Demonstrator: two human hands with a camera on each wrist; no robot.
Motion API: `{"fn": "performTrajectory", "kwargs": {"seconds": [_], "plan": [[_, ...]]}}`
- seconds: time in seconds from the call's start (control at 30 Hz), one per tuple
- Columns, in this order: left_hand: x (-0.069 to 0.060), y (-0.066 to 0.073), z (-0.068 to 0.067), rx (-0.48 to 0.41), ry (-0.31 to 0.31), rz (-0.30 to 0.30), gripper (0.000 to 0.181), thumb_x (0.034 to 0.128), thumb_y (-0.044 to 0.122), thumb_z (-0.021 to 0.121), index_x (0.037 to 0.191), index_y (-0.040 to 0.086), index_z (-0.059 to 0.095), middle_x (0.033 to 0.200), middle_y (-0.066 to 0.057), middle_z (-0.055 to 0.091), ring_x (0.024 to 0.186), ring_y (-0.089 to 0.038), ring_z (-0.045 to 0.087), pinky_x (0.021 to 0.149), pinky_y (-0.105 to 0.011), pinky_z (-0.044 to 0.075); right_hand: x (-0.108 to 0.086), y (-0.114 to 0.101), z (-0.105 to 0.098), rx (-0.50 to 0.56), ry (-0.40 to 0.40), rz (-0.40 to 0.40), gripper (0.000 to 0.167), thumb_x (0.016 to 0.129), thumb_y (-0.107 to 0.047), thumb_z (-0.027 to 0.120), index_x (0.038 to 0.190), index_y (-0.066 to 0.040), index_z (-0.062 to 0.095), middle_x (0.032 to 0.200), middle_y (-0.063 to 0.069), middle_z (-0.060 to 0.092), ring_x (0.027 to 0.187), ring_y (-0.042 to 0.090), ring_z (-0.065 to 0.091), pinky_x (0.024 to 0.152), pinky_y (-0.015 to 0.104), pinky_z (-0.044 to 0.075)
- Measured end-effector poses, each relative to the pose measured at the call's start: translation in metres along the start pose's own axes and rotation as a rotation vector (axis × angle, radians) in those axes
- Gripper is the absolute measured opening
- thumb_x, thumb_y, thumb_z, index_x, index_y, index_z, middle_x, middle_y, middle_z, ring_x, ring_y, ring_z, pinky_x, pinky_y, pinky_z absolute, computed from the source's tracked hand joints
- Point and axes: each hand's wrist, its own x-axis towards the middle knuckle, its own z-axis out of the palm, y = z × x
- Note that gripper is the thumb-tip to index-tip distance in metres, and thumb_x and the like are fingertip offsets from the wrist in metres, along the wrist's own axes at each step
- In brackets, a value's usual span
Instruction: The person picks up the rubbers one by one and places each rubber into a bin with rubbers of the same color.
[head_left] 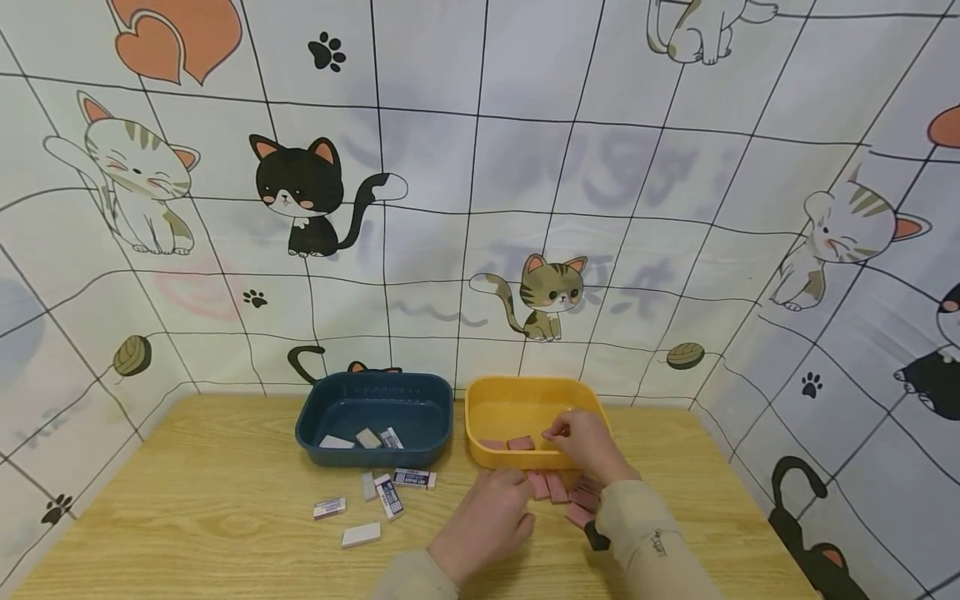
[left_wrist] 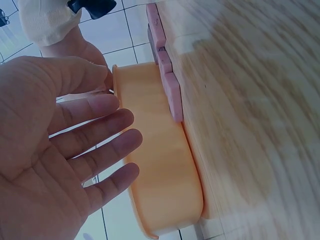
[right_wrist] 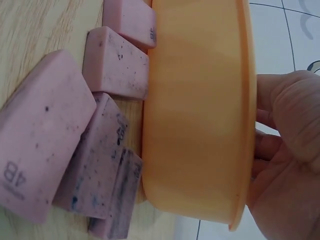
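Note:
In the head view my left hand is in front of the yellow bin, beside several pink erasers on the table. The left wrist view shows this hand with loosely spread fingers and nothing in them. My right hand reaches over the yellow bin's front rim, thumb and fingertips close together inside. Whether anything is between them cannot be made out; the bin wall hides the fingertips in the right wrist view. Two pink erasers lie inside the bin. One pink eraser on the table is marked 4B.
A dark blue bin stands left of the yellow one, with a few white erasers in it. Several more erasers, white and sleeved, lie on the wooden table before it. A cat-patterned cloth hangs behind.

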Motion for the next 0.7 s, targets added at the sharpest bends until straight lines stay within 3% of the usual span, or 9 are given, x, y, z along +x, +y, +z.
{"fn": "performTrajectory", "kwargs": {"seconds": [0.7], "plan": [[0.002,0.002,0.002,0.017,-0.037,-0.001,0.012,0.0850,0.021,0.078,0.081,0.019,0.067,0.087,0.007,0.062,0.086,-0.010,0.060,0.074,-0.028,0.047,0.013,-0.006,0.004,0.008,-0.125,0.118,0.018,0.090,-0.015,0.080,0.076,-0.008,0.070,0.079,0.001,0.062,0.076,0.019,0.054,0.068,0.031,0.045]]}}
